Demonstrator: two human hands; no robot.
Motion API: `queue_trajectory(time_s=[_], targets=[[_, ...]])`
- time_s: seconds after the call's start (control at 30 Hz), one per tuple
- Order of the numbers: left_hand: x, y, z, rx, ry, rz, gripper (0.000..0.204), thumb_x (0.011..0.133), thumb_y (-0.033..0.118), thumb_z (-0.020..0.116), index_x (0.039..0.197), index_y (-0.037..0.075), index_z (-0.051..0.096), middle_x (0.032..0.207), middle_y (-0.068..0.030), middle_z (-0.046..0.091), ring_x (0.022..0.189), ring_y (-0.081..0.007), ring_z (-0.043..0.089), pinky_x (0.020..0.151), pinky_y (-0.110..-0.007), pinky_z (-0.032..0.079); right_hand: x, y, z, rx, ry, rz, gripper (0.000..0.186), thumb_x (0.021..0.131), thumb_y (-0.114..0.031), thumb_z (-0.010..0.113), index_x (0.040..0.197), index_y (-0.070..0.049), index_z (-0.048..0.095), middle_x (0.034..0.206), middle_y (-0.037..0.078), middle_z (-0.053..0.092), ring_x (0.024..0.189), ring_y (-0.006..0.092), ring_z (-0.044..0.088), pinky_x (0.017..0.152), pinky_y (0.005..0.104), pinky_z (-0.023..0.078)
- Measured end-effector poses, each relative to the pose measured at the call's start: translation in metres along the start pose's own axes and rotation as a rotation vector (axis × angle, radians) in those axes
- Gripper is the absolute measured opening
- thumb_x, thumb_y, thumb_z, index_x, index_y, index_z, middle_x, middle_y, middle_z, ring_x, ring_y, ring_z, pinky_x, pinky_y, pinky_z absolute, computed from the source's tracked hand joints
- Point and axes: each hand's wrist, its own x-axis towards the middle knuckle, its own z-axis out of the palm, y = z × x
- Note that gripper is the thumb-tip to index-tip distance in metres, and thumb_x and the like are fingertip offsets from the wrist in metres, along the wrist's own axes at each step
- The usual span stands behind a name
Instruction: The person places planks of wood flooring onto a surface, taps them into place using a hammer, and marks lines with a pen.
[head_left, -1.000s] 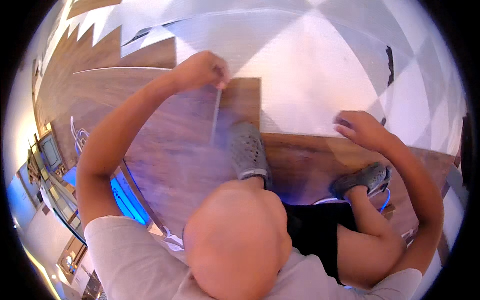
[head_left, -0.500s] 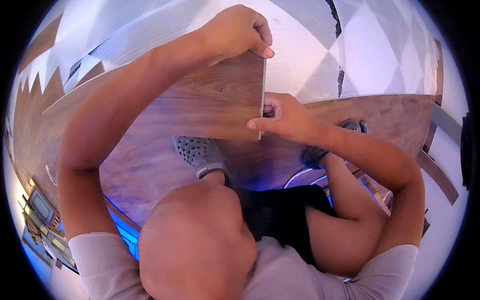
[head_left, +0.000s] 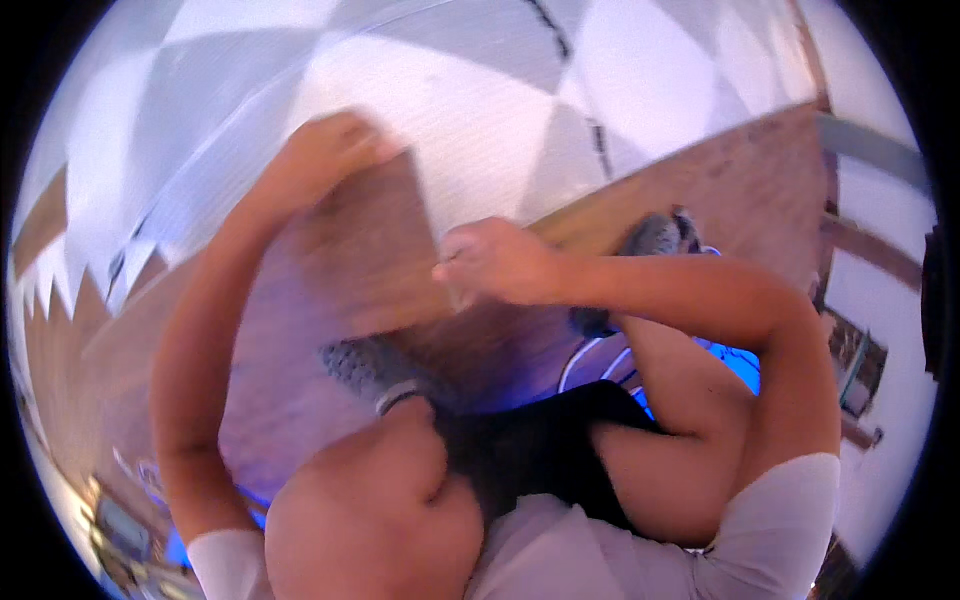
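Observation:
A brown wood-grain floor plank (head_left: 370, 235) is held up in front of me, tilted and blurred by motion. My left hand (head_left: 335, 155) is closed on its far edge near the right corner. My right hand (head_left: 505, 262) grips the short right end, close to the near corner. Beneath and around the plank lies wood-grain flooring (head_left: 280, 330). Beyond its edge spreads a whitish underlay sheet (head_left: 430, 105) with a pattern of pale and grey diamonds.
My perforated grey shoes rest on the wood flooring, the left shoe (head_left: 365, 368) nearer the plank and the right shoe (head_left: 655, 236) farther right. A white cable (head_left: 580, 362) curves near my right leg. Zigzag plank ends (head_left: 65, 315) show at far left. Dark gaps (head_left: 600, 150) break the underlay.
Both hands and the plank have shifted left in the picture, and my left hand has come lower. The whole view has also turned, with the flooring's edge now slanting up to the right.

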Motion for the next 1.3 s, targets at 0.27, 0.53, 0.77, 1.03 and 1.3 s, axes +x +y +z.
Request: queue_trajectory(time_s=[0.27,0.53,0.77,1.03,1.3], targets=[[-0.137,-0.193,-0.123,0.343,-0.152,-0.356,0.071,0.077,0.065,0.072,0.073,-0.004,0.053,0.065,-0.0049,0.046,0.067,-0.0166,0.042,0.062,-0.04,0.037,-0.054,0.01,-0.095,-0.174,0.13,0.056,0.034,0.095,-0.035,0.067,0.087,-0.001,0.067,0.077,0.011,0.071,0.072,0.0168,0.071,0.065,0.0338,0.053],[-0.19,-0.262,-0.11,0.042,0.048,-0.508,0.053,0.088,0.048,0.073,0.065,0.005,0.051,0.067,0.0066,0.041,0.066,-0.0091,0.041,0.058,-0.033,0.033,-0.113,0.06,-0.262,-0.464,0.62,0.129,0.035,0.093,-0.034,0.065,0.1,-0.001,0.073,0.081,0.012,0.071,0.073,0.0193,0.066,0.073,0.0361,0.053],[-0.092,-0.075,-0.029,-0.067,0.209,-0.451,0.052,0.093,0.041,0.071,0.062,0.01,0.043,0.064,0.008,0.035,0.064,-0.0074,0.032,0.056,-0.03,0.026,-0.153,0.117,-0.418,-1.134,1.063,0.208,0.029,0.098,-0.028,0.059,0.098,-0.001,0.07,0.092,0.018,0.072,0.08,0.0374,0.069,0.072,0.0482,0.053],[0.057,0.125,0.005,0.138,0.338,-0.266,0.058,0.095,0.042,0.069,0.063,0.001,0.044,0.06,0.0007,0.035,0.063,-0.011,0.031,0.055,-0.034,0.028,-0.012,0.002,-0.325,-1.041,0.919,-0.844,0.027,0.091,-0.026,0.059,0.098,-0.002,0.069,0.107,0.022,0.068,0.104,0.0374,0.064,0.091,0.0474,0.051],[0.188,0.181,0.053,0.198,0.217,-0.067,0.054,0.094,0.048,0.065,0.081,-0.004,0.07,0.076,-0.022,0.067,0.068,-0.0291,0.06,0.069,-0.045,0.047,0.031,-0.028,-0.343,-1.272,0.276,-0.366,0.038,0.099,-0.037,0.046,0.096,-0.012,0.073,0.091,0.019,0.074,0.086,0.0364,0.073,0.072,0.0519,0.057]])
